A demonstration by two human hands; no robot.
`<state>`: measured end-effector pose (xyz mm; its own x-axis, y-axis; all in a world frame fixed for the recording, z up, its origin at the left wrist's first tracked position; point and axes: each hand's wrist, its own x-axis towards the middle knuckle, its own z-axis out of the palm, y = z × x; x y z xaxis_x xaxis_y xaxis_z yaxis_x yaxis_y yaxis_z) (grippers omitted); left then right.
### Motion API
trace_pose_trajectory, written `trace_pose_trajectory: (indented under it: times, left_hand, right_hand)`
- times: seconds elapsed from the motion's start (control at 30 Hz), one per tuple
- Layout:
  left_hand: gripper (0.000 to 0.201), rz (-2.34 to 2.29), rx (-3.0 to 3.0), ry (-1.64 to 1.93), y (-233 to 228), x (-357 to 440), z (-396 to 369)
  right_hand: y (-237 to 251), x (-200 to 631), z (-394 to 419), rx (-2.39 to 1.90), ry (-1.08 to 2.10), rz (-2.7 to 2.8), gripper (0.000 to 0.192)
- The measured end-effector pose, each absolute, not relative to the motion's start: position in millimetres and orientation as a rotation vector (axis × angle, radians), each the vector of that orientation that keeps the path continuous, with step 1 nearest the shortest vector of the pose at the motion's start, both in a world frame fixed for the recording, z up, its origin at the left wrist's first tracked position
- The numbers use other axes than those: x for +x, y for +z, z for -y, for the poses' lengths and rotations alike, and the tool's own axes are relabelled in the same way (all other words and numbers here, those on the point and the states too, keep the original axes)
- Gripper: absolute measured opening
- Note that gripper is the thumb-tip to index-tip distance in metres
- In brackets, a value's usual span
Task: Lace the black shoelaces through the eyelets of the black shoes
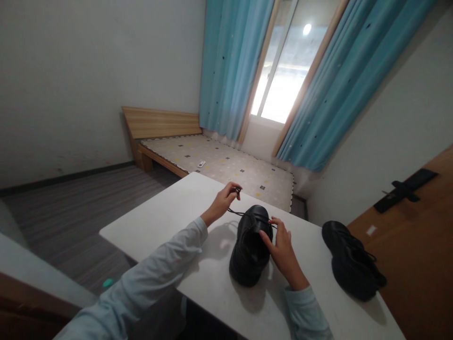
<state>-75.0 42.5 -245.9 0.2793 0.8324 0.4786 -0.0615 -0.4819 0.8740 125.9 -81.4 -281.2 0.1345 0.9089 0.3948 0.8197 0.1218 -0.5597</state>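
On table (170, 222), shoe (249, 250) contains right-hand fingers (266, 236).

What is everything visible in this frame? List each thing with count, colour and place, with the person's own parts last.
shoe under the hands: 1, black, middle of the table
shoelace: 1, black, running taut from that shoe up to the left hand
second shoe: 1, black, lying at the right end of the table
table: 1, white, in the foreground
bed: 1, wooden frame with a pale patterned mattress, behind the table
curtains: 2, blue, either side of the window
window: 1, bright, in the far wall
door: 1, brown with a black handle, at right
left hand: 1, pale blue sleeve, pinching the lace end
right hand: 1, pale blue sleeve, fingers on the shoe's upper
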Motion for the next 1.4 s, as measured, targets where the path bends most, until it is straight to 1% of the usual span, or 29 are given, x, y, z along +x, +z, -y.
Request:
trace_pose_trajectory:
  times: [0.2, 0.33, 0.6, 1.0, 1.2, 1.4]
  left_hand:
    - [0.025, -0.763, 2.253, 0.98, -262, -65, -35]
    - [0.021, -0.808, 2.394, 0.853, -274, -63, -39]
    - [0.013, -0.911, 2.48, 0.735, -272, -61, -36]
    - [0.01, -1.085, 2.473, 0.651, -273, -60, -33]
    - [0.015, -1.254, 2.444, 0.555, -275, -63, -37]
    - [0.021, -1.417, 2.456, 0.352, -277, -64, -38]
  right_hand:
    - [-279, 123, 80, -1.692, 0.148, 1.68, 0.039]
    - [-279, 122, 80, -1.678, 0.13, 1.684, 0.039]
    - [-279, 122, 79, -1.653, 0.103, 1.688, 0.037]
    - [-276, 122, 80, -1.667, 0.124, 1.686, 0.038]
    - [-277, 122, 80, -1.668, 0.126, 1.689, 0.039]
    - [-279, 123, 79, -1.672, 0.135, 1.688, 0.04]
